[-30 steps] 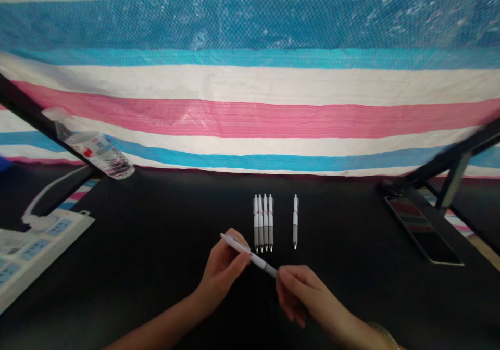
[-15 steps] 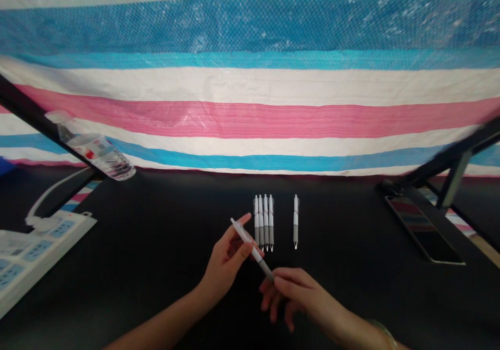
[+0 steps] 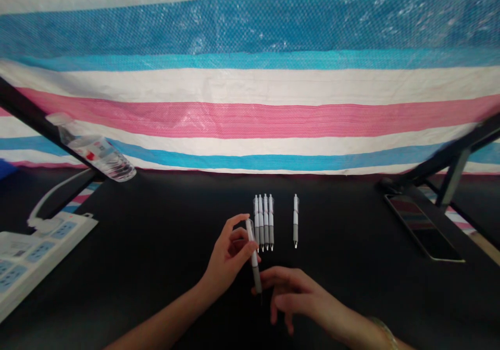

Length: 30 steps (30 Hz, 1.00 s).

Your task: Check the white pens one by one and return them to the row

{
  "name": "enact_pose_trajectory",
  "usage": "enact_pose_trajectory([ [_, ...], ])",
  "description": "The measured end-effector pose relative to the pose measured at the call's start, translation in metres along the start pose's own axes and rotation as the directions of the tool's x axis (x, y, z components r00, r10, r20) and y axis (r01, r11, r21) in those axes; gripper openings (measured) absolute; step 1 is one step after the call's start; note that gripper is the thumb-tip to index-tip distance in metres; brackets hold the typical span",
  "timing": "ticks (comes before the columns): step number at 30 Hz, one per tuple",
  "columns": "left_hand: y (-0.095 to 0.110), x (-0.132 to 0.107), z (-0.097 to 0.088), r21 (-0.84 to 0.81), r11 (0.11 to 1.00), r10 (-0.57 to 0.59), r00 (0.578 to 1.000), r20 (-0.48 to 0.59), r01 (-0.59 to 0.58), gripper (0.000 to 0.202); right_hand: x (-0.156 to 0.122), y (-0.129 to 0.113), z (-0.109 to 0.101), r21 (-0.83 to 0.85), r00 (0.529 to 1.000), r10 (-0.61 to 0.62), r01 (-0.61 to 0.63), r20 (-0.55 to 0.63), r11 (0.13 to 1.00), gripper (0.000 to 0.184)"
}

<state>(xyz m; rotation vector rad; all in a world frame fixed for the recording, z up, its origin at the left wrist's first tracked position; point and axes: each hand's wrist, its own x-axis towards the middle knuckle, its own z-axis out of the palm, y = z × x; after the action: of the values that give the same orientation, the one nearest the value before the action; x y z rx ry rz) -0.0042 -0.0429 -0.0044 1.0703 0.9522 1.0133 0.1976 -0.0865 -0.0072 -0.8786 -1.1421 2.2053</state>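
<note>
Held pen (image 3: 254, 259): in front of the pen row, tilted, grey grip end twd wearer.
L hand (image 3: 225, 259): thumb + fingers pinched on pen's white barrel.
R hand (image 3: 299, 292): loose, thumb apart fr. index; index at grey grip, can't tell if pressing.
Pen row (image 3: 261, 220): 4 side by side on black table (image 3: 167, 225).
Lone pen (image 3: 296, 220): apart, R of row.
Pen step: prob. orienting one pen btwn hands.
Next pen move: calls for firm L pinch, R fingers clear of tip.

Clear bottle (image 3: 102, 157) left, white power strip (image 3: 44, 253) nearer; phone (image 3: 424, 227) right.
</note>
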Motion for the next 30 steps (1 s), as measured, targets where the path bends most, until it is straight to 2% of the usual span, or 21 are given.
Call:
enact_pose_trajectory([
  [7, 0.002, 0.002, 0.000, -0.030, 1.000, -0.008, 1.000, -0.023, 0.008, 0.055, 0.000, -0.006, 0.002, -0.003, 1.000, -0.008, 0.008, 0.003, 1.000, 0.047],
  [10, 0.003, 0.003, -0.001, -0.034, 0.999, -0.016, 0.999, -0.038, 0.014, 0.062, 0.000, -0.006, 0.002, 0.000, 1.000, -0.018, 0.018, 0.005, 1.000, 0.047],
  [13, 0.003, 0.004, -0.001, -0.027, 1.000, -0.015, 0.999, -0.041, 0.014, 0.064, 0.000, -0.003, 0.001, 0.008, 1.000, -0.018, 0.018, 0.005, 1.000, 0.049],
  [18, 0.002, 0.006, -0.003, -0.017, 1.000, -0.015, 0.999, -0.036, 0.014, 0.056, 0.001, 0.000, 0.000, 0.008, 1.000, -0.007, 0.007, 0.004, 1.000, 0.050],
  [24, 0.004, 0.008, -0.003, -0.018, 1.000, -0.022, 0.998, -0.059, 0.021, 0.060, 0.001, 0.003, -0.002, -0.019, 1.000, -0.018, 0.019, 0.009, 1.000, 0.044],
  [30, 0.008, 0.015, -0.007, 0.025, 1.000, -0.006, 0.995, -0.099, 0.009, 0.062, 0.003, 0.011, -0.005, 0.000, 1.000, 0.000, 0.000, -0.021, 1.000, 0.049],
])
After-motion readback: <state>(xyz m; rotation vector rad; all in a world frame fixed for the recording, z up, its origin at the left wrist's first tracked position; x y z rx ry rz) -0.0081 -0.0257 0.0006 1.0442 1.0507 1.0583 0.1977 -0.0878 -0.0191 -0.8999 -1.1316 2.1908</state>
